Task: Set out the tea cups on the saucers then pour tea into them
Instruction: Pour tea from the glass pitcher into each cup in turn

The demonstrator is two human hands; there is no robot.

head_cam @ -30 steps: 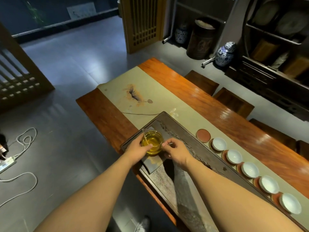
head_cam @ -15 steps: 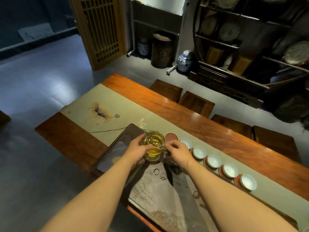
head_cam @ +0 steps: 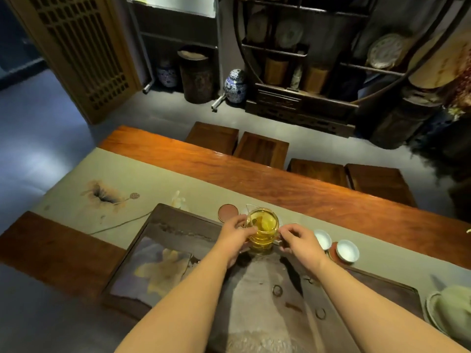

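Observation:
A glass pitcher (head_cam: pixel 263 229) of yellow tea is held over the far edge of the dark tea tray (head_cam: pixel 175 225). My left hand (head_cam: pixel 235 236) wraps its left side and my right hand (head_cam: pixel 299 240) pinches its handle on the right. One brown saucer (head_cam: pixel 227 212) lies bare just left of the pitcher. To the right, two white cups (head_cam: pixel 323 238) (head_cam: pixel 347 250) sit on brown saucers along the beige runner (head_cam: pixel 142 179); any others are hidden behind my hands and the pitcher.
The long wooden table (head_cam: pixel 305 189) has several dark stools (head_cam: pixel 260 149) along its far side. A pale green lidded vessel (head_cam: pixel 451 312) sits at the right edge. Shelves with jars and plates stand beyond, with a lattice screen at the back left.
Both hands have carried the pitcher off the tray's middle, to the right and toward the row of cups. The view has swung right as well.

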